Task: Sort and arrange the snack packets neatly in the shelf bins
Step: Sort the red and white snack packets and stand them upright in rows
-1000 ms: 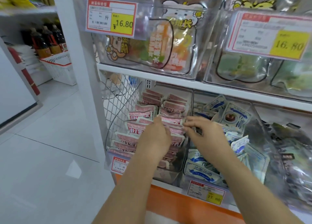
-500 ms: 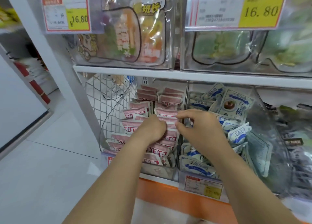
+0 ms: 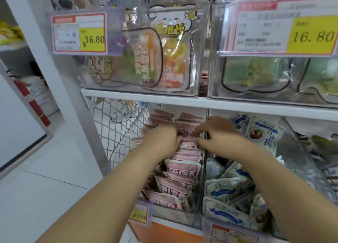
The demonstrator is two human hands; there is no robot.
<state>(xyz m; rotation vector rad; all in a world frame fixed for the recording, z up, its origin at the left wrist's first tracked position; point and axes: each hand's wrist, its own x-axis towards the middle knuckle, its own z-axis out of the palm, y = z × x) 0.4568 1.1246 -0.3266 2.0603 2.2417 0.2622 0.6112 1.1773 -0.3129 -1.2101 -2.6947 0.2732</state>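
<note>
Pink snack packets [image 3: 180, 169] stand in rows inside a clear bin [image 3: 175, 215] on the lower shelf. My left hand [image 3: 162, 138] is pushed in among the packets at the middle of the bin, fingers curled around some of them. My right hand [image 3: 217, 133] reaches over from the right and pinches the top edge of a pink packet near the bin's divider. To the right, a second clear bin [image 3: 206, 224] holds blue-and-white snack packets [image 3: 222, 187] lying loosely at mixed angles.
The upper shelf [image 3: 146, 100] carries clear bins of cartoon-printed bags [image 3: 168, 46] with 16.80 price tags [image 3: 79, 34]. A white wire mesh panel [image 3: 117, 133] closes the shelf's left end. A dark-packet bin [image 3: 320, 151] lies far right. White tiled floor [image 3: 45, 187] spreads left.
The view has moved closer and tilted up. Both hands have gone deeper into the pink packet bin, and my right hand has shifted left onto a pink packet's edge.
</note>
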